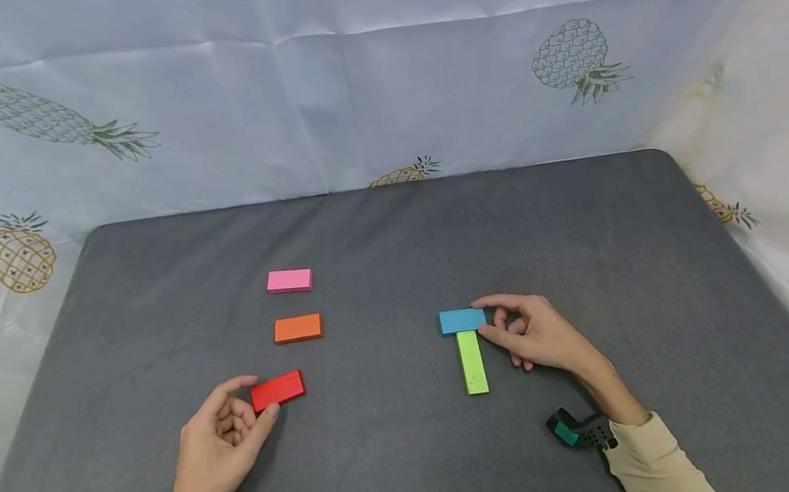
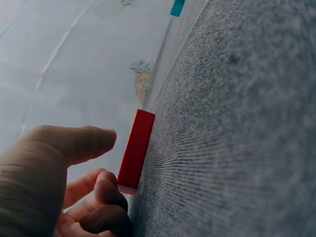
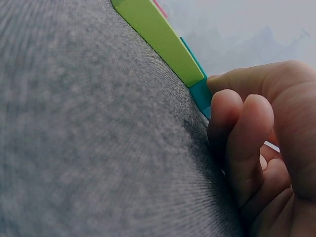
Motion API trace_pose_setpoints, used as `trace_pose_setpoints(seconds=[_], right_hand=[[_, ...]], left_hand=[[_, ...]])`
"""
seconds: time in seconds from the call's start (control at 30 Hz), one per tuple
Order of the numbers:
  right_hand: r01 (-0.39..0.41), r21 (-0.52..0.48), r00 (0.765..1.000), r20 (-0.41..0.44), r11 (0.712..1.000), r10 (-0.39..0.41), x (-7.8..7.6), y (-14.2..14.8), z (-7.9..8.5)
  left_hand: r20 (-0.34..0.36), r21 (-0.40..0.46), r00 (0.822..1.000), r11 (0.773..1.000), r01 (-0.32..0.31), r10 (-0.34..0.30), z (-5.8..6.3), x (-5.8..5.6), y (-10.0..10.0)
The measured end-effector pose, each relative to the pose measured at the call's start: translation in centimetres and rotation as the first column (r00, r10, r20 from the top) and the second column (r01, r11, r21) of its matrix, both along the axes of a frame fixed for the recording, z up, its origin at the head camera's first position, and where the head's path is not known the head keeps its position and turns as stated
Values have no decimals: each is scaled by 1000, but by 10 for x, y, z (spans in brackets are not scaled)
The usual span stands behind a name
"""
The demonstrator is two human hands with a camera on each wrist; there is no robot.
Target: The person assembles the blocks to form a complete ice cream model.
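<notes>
A red block (image 1: 277, 390) lies slightly skewed on the dark grey cloth. My left hand (image 1: 218, 443) is around its left end, thumb and index finger apart. In the left wrist view, a gap shows between the thumb (image 2: 94, 143) and the red block (image 2: 136, 150). My right hand (image 1: 538, 331) pinches the right end of a blue block (image 1: 460, 321) between index finger and thumb. This blue block lies crosswise at the far end of a lime green block (image 1: 472, 363), forming a T. The lime block (image 3: 160, 42) partly hides the blue one in the right wrist view.
An orange block (image 1: 298, 328) and a pink block (image 1: 289, 281) lie beyond the red one, roughly in a column. The grey-covered table (image 1: 395, 464) meets a pineapple-print curtain (image 1: 315, 114) at its back edge. A black and green wrist device (image 1: 579, 430) sits by the right sleeve.
</notes>
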State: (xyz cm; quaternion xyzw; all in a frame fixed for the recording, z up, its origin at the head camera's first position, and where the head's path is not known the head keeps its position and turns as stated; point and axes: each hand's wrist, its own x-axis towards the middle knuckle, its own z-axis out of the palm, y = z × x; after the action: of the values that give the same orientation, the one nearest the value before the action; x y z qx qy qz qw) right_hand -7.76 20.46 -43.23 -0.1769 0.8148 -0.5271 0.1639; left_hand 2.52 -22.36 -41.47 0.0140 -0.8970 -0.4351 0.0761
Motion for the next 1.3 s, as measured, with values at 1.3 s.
trace_pose_setpoints(seconds=[1.3], right_hand=[[8,6,1000,-2,1000,-8,1,-1,-2]], left_hand=[[-43,-97,997,994,56,-60,-14,-1,-4]])
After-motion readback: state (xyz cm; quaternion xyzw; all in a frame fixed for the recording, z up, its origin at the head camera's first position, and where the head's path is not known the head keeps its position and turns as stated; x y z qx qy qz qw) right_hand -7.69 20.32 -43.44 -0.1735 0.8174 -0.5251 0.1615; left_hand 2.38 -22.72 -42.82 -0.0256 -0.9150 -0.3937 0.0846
